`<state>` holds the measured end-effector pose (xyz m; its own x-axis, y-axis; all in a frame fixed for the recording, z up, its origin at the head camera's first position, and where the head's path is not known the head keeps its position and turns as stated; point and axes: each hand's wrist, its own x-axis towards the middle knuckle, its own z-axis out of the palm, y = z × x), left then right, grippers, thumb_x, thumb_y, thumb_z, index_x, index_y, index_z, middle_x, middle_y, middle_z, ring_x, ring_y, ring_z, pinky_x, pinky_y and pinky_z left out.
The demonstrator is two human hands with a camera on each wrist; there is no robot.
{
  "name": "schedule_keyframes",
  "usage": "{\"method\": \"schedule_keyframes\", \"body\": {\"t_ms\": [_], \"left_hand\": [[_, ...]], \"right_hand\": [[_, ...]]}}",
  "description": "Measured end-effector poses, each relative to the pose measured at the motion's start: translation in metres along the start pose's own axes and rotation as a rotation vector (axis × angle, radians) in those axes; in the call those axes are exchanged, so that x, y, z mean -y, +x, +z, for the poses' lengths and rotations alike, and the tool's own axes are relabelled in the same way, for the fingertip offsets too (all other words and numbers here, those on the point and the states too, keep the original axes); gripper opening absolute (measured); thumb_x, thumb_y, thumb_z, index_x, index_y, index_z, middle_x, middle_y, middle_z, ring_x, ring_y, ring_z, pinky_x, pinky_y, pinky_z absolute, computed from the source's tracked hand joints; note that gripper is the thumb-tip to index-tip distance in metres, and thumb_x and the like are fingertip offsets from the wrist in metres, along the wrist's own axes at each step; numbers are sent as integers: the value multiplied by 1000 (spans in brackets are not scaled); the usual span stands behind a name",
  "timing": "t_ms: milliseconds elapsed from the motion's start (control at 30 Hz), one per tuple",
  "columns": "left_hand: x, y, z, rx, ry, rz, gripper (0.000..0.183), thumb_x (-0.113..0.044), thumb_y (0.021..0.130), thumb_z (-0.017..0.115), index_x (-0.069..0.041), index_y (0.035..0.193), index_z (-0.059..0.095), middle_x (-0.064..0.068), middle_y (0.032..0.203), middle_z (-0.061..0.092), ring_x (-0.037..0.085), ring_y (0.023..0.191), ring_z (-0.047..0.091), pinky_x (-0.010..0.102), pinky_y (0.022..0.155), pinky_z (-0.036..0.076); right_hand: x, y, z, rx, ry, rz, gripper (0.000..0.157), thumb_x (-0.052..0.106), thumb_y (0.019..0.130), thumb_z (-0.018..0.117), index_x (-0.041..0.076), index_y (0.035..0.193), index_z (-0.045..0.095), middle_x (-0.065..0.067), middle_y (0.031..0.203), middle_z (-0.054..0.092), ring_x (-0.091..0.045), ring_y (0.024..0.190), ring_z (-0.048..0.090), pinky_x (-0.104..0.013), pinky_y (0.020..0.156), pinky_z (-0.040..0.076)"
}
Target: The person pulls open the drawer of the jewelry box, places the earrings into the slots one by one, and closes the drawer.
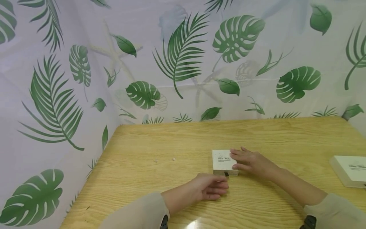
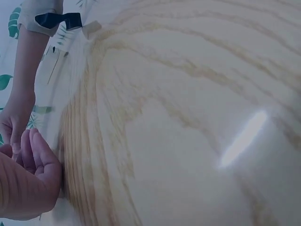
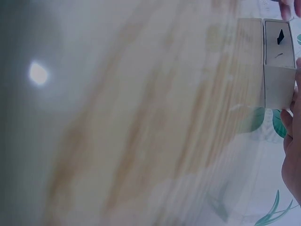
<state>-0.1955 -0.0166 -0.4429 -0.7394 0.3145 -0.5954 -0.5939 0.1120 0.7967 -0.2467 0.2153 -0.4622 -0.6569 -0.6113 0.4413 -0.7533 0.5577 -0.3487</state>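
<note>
A small white box (image 1: 221, 163) with "Best Wishes" printed on its lid lies on the wooden table. From its front face sticks a short black ribbon tab (image 3: 281, 36). My right hand (image 1: 254, 163) rests at the box's right side, its fairly straight fingers touching the lid. Just in front of the box is my left hand (image 1: 210, 187), fingers loosely bent and holding nothing. The right wrist view shows the left fingertips (image 3: 285, 8) apart from the tab. In the left wrist view, the left hand (image 2: 33, 174) hides the box.
Two tiny shiny pieces, one of them a sparkly bit (image 1: 173, 159), lie left of the box, too small to identify. A second white box (image 1: 350, 171) with similar print sits at the table's right side. Leaf-patterned cloth (image 1: 188, 105) hangs behind the wooden table (image 1: 160, 140).
</note>
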Motion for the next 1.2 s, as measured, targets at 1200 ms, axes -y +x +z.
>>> {"method": "schedule_keyframes", "body": {"t_ms": [1200], "left_hand": [[-33,40,-55,-327,1765,1353,42,-52,89,56,-24,120,67,-4,124,63,12,110,62,25,76,55]], "right_hand": [[0,-1,-3,45,-23,16,47,22,82,72,-3,120,62,-18,128,57,-46,117,51,-50,95,39]]}}
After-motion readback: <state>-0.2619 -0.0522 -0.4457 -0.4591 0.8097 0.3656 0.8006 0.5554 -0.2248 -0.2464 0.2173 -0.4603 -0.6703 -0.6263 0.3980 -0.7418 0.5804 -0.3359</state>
